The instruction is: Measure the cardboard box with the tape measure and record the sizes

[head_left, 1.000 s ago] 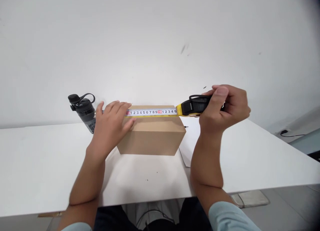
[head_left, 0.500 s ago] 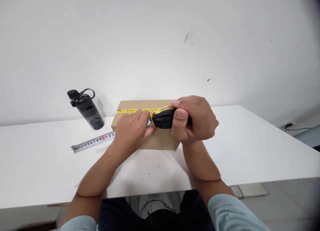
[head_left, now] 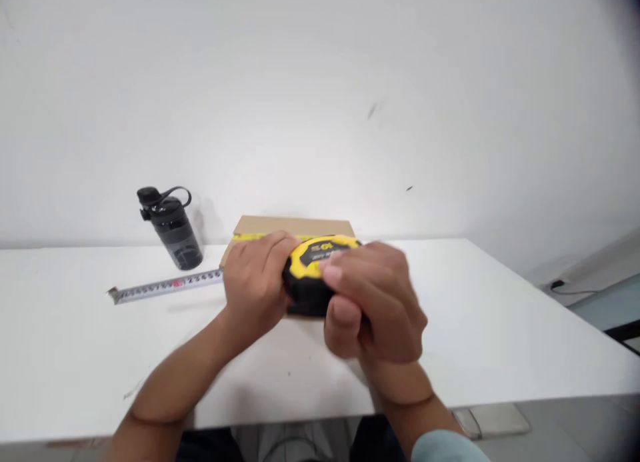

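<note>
My right hand (head_left: 380, 299) is closed around the yellow and black case of a tape measure (head_left: 310, 282), its thumb and fingers gripping the right end. From the case the white metal blade (head_left: 165, 287) runs out to the left, marked with black numbers and a red one, and ends in a small hook. My left hand (head_left: 257, 275) is closed around the blade beside the case, hiding that stretch of it. Behind both hands is a brown cardboard box (head_left: 295, 226) with a strip of yellow tape; the hands and the case cover most of it.
A dark, see-through water bottle (head_left: 176, 232) with a carry loop stands at the back left of the white table (head_left: 480, 329), near the wall (head_left: 300, 102). A black plug and cable (head_left: 557, 285) show at the far right, beyond the table's edge.
The tape measure has turned so its yellow face now shows, and both hands have come nearer to me. More of the blade sticks out left of my left hand. The view has tilted upward slightly.
</note>
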Available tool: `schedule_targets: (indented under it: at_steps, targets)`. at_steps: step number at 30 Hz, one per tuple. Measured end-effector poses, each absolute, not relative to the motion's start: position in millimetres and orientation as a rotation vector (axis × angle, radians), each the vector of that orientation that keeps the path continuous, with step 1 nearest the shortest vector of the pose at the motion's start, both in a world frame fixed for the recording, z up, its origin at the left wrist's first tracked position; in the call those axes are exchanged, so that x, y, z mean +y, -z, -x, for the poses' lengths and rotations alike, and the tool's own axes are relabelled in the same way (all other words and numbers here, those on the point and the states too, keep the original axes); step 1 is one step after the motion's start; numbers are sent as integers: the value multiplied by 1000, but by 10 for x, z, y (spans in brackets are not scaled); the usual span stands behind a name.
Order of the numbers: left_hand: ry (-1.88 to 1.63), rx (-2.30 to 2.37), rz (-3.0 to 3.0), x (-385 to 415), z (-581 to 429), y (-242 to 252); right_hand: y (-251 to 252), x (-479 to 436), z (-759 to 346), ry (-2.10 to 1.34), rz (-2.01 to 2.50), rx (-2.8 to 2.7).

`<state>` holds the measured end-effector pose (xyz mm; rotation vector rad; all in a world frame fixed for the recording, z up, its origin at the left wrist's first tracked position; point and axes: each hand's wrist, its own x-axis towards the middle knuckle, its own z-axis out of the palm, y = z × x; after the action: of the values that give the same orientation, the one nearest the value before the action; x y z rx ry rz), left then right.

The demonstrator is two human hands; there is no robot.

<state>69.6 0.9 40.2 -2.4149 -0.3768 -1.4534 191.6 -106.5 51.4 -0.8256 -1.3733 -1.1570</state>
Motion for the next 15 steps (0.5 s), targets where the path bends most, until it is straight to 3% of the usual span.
schedule_targets:
  at_steps: [5,7,9,11,15]
  targets:
    - [1757,-176,2132,190,-689,-451,-601,-1125,-2026,1146,853,-1011]
    - [1801,-132,2120,266,-710,-476,-659,-1115,-2391,971,736,-822]
    - [1843,-93,2157,305,-711,-497,-620,-1088,-2877,765,957,-779]
    - [1882,-6,2230,303,-676,-507,-401,-1051,-3354,546,1505,-779]
    - [2056,228,2487,206,-497,-509,459,-1027,-3867,149,2061,-757]
